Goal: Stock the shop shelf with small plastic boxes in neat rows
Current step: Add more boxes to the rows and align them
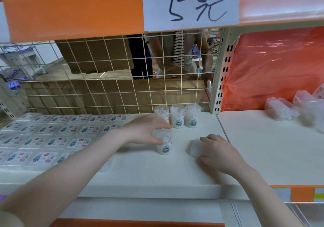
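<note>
My right hand (219, 152) curls over 1 small box lying flat (193, 148), kept ready. My left hand (146, 130) grips 1 upright box (164, 144) from above, presumably to align it. Beyond stand 3 boxes (177, 116) in a row against the wire grid (105, 79).

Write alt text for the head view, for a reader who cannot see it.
A person's left hand grips an upright clear tub on a white shelf, while the right hand holds another lying flat. Three tubs stand by the wire grid.
</note>
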{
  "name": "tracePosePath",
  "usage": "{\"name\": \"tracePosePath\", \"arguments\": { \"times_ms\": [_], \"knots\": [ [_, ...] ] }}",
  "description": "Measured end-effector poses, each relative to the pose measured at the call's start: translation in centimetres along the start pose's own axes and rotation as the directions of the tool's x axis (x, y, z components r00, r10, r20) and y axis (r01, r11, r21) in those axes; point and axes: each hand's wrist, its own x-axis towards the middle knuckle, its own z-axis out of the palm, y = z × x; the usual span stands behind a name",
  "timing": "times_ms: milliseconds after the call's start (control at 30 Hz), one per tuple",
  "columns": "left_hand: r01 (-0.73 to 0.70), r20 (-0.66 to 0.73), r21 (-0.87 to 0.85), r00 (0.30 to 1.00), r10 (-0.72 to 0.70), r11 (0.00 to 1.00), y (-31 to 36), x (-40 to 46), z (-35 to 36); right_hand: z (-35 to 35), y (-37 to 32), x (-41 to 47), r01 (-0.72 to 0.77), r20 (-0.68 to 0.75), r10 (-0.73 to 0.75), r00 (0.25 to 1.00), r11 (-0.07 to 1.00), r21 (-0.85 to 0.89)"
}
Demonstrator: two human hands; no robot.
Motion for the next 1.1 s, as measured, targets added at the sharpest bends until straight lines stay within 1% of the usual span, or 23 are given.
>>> {"name": "tracePosePath", "arguments": {
  "times_ms": [333, 600, 867, 1100],
  "knots": [
    [0.089, -0.091, 0.014, 0.992, -0.087, 0.996, -1.3, 1.5, 0.3, 0.2, 0.2, 0.1, 0.0, -0.015, 0.0, 1.0, 1.0, 0.024],
    [0.122, -0.118, -0.069, 0.984, -0.13, 0.99, -2.2, 1.6, 0.8, 0.5, 0.4, 0.3, 0.003, -0.025, -0.002, 1.0, 0.999, 0.032],
    [0.109, -0.134, -0.065, 0.984, -0.117, 0.992, -2.5, 2.2, 0.6, 0.6, 0.6, 0.3, 0.006, -0.031, -0.005, 1.0, 0.999, 0.041],
    [0.059, -0.159, -0.01, 0.986, -0.06, 0.998, -2.5, 2.2, 0.9, 0.6, 0.4, 0.3, 0.005, -0.035, -0.003, 0.999, 0.999, 0.04]
  ]
}}
